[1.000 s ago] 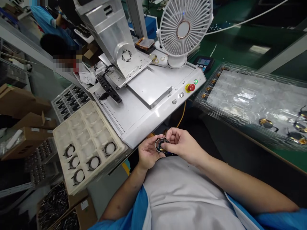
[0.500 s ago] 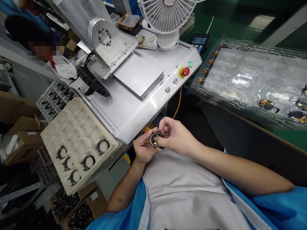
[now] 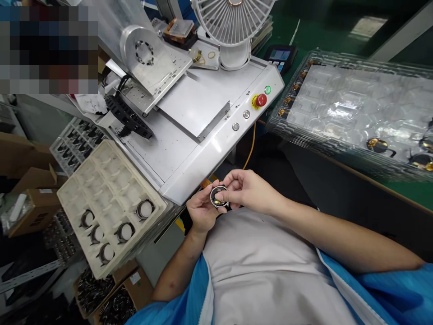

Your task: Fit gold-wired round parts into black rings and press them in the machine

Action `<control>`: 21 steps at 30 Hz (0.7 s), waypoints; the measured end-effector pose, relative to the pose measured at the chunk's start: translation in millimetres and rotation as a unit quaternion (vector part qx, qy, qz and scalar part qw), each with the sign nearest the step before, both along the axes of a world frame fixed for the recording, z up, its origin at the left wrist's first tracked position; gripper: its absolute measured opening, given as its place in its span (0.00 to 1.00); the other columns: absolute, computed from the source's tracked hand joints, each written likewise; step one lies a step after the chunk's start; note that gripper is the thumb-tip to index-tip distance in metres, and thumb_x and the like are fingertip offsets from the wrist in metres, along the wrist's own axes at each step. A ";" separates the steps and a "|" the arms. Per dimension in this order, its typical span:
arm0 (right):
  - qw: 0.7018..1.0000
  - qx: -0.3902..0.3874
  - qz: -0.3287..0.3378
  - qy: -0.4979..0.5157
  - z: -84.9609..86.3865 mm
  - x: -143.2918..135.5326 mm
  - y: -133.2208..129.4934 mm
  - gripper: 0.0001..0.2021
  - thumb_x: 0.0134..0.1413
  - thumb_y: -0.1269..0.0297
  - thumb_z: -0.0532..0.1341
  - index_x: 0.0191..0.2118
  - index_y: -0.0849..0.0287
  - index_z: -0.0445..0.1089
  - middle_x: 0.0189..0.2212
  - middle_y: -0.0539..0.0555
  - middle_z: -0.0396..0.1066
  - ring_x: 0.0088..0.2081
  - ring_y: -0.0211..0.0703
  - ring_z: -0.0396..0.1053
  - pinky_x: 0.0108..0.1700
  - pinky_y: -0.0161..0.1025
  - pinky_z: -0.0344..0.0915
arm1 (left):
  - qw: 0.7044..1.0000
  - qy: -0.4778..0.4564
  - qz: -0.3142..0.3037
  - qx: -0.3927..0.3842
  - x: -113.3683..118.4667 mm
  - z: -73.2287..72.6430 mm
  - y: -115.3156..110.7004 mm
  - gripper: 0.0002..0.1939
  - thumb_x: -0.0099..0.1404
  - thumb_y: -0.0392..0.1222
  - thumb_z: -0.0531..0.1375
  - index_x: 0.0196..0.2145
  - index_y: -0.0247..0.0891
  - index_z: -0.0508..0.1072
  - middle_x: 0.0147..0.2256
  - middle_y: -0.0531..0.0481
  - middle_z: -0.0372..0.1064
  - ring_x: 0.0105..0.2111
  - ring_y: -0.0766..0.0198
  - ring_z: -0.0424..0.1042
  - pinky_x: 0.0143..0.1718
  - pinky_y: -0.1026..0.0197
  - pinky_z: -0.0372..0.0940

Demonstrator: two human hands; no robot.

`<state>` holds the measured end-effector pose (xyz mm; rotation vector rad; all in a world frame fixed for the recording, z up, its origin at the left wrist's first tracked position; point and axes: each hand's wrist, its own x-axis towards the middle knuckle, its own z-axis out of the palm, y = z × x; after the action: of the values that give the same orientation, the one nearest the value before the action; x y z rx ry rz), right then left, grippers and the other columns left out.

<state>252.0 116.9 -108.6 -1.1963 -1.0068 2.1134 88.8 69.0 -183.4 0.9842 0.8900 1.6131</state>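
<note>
In front of my body is a small round watch case (image 3: 214,199) with a silvery rim, its open side showing a dark inside and a bit of gold. My left hand (image 3: 202,212) is closed around its left and lower edge. The thumb of my right hand (image 3: 253,192) presses into the open side, and its bent fingers hold the far right edge. Part of the inside is covered by that thumb. To the left, a cream tray (image 3: 98,174) holds several similar ring-shaped cases (image 3: 126,231) in its pockets.
Ahead stands a white machine bench (image 3: 192,169) with a red emergency button (image 3: 260,100) and a metal fixture (image 3: 149,67). A white fan (image 3: 233,20) is behind. Stacked clear trays (image 3: 338,108) with round parts lie at right. Boxes (image 3: 135,284) of black parts sit lower left.
My right hand's raised fingers have come down against the case's edge, and the thumb stays on its inside. The case faces up a little more. The view has shifted slightly.
</note>
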 end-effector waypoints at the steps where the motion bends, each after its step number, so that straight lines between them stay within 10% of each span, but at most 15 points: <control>1: 1.000 -0.001 0.016 -0.001 -1.4 1.5 0.0 0.23 0.39 0.55 0.78 0.31 0.60 0.65 0.20 0.49 0.73 0.20 0.35 0.69 0.22 0.31 0.68 | 1.000 0.003 -0.002 0.002 0.9 1.0 -0.1 0.31 0.43 0.39 0.81 0.46 0.51 0.83 0.46 0.48 0.83 0.44 0.53 0.84 0.46 0.57 0.80; 14: 0.999 0.005 -0.022 0.046 -5.5 -18.6 -2.7 0.32 0.35 0.43 0.79 0.26 0.57 0.59 0.17 0.47 0.71 0.15 0.34 0.65 0.16 0.30 0.66 | 0.994 0.096 0.045 -0.028 -2.8 14.8 -3.3 0.29 0.49 0.41 0.79 0.50 0.47 0.82 0.48 0.44 0.82 0.47 0.49 0.83 0.49 0.50 0.80; 18: 0.997 0.072 0.018 -0.030 2.2 -15.3 36.6 0.28 0.34 0.48 0.81 0.30 0.60 0.66 0.19 0.48 0.72 0.17 0.36 0.67 0.16 0.31 0.67 | 0.993 0.065 0.088 -0.034 -6.1 23.0 1.4 0.25 0.58 0.41 0.75 0.53 0.45 0.81 0.50 0.43 0.82 0.51 0.49 0.81 0.53 0.51 0.77; 21: 0.973 0.158 -0.138 -0.099 13.8 -0.6 90.9 0.21 0.48 0.54 0.77 0.32 0.59 0.66 0.18 0.46 0.70 0.14 0.33 0.63 0.14 0.30 0.63 | 0.998 0.050 0.045 -0.005 -11.8 34.5 4.5 0.22 0.62 0.40 0.72 0.54 0.46 0.80 0.52 0.43 0.80 0.50 0.48 0.81 0.56 0.46 0.75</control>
<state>251.5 207.7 -94.8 -1.3140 -1.1402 1.5765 77.1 73.5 -148.9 1.0381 1.0225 1.6446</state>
